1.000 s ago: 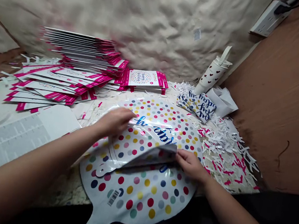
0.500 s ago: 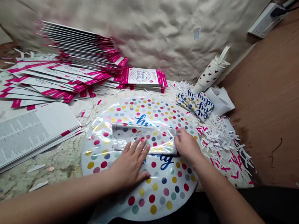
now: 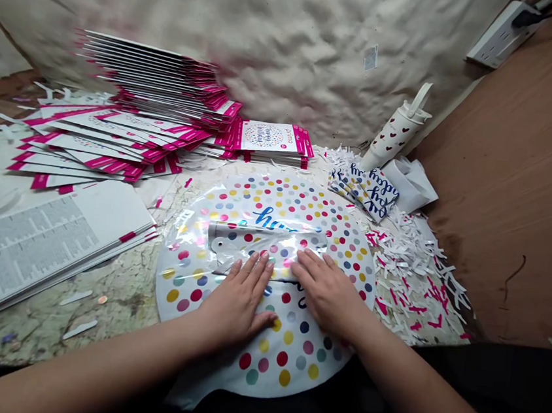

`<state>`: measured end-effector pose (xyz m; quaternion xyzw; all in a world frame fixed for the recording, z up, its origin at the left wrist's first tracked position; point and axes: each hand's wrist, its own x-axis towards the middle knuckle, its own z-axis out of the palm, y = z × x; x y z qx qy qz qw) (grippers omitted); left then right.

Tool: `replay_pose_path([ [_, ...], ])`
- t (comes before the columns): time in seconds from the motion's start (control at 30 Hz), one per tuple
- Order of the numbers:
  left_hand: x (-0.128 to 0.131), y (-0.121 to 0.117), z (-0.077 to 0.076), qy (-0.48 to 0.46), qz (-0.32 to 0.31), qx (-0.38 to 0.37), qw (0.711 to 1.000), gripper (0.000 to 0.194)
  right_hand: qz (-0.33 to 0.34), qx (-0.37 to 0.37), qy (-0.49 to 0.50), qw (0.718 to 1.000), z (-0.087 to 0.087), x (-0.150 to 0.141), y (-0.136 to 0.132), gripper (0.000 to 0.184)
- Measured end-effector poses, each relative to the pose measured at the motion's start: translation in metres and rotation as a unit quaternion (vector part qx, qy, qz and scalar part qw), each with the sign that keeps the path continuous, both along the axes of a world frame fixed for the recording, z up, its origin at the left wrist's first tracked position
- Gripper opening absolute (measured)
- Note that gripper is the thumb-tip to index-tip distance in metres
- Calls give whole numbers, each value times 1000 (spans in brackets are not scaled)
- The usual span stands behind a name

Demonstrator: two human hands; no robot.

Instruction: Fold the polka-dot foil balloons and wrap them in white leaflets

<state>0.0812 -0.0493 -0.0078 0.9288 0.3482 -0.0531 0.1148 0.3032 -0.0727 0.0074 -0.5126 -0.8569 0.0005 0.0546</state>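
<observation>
A flat, round foil balloon point(image 3: 282, 375) with coloured dots and blue lettering lies in front of me, its neck at the lower left. Across its middle lies a clear plastic strip point(image 3: 227, 244) with a small hole near its left end; whether it is a separate sleeve or part of the balloon, I cannot tell. My left hand point(image 3: 242, 295) rests flat on the balloon, fingertips at the strip's lower edge. My right hand point(image 3: 326, 290) presses down beside it, fingers stretched over the strip's right half. Neither hand grasps anything.
Pink-and-white printed cards point(image 3: 155, 82) are stacked at the back left. A pile of printed sheets point(image 3: 55, 242) lies at left. Folded dotted foil pieces point(image 3: 366, 190), a heart-patterned tumbler point(image 3: 397, 130) and paper scraps point(image 3: 412, 267) are at right. A power strip point(image 3: 503, 36) hangs on the wall.
My right hand has let go of the strip's right end and moved left and down to lie on it. My left hand stays flat in place. The view has shifted slightly.
</observation>
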Motion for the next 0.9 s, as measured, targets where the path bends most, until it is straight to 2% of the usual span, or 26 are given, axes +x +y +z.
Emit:
replay_pose_path([
  [0.13, 6, 4, 9, 6, 16, 23, 1000, 70, -28, 63, -46, 997, 9, -12, -12, 31],
  [0.23, 2, 14, 11, 8, 21, 48, 999, 55, 73, 140, 31, 987, 15, -26, -26, 28],
  [0.3, -8, 22, 8, -7, 13, 39, 999, 50, 95, 176, 115, 973, 12, -27, -36, 38],
  [0.37, -21, 28, 5, -48, -8, 19, 999, 52, 12, 158, 186, 970, 1, -19, -41, 57],
  [0.43, -30, 30, 2, -84, -45, 0, 995, 53, -95, 101, 223, 965, -14, -9, -37, 74],
  [0.47, -33, 29, 0, -90, -67, -8, 994, 53, -119, 80, 229, 963, -20, -5, -33, 79],
  [0.5, -34, 28, -1, -90, -85, -15, 992, 53, -114, 74, 228, 964, -25, -2, -29, 80],
  [0.53, -35, 26, -2, -85, -98, -19, 991, 55, -75, 81, 219, 970, -28, 0, -24, 77],
  [0.6, -35, 22, -3, -80, -115, -17, 990, 57, 65, 87, 178, 978, -29, 1, -16, 65],
  [0.67, -37, 19, -5, -89, -132, -3, 987, 56, 186, 49, 145, 971, -24, 2, -10, 49],
  [0.7, -38, 18, -5, -101, -137, 6, 985, 53, 208, 16, 147, 967, -21, 3, -8, 42],
  [0.73, -40, 17, -4, -119, -138, 11, 983, 48, 204, -22, 163, 965, -18, 3, -5, 36],
  [0.8, -43, 19, 1, -171, -101, -9, 980, 38, 134, -108, 220, 960, -14, 4, 2, 28],
  [0.83, -42, 22, 6, -191, -54, -46, 979, 33, 80, -157, 250, 952, -12, 4, 8, 25],
  [0.9, -37, 34, 17, -201, 91, -170, 960, 25, -56, -248, 294, 922, -8, 3, 24, 20],
])
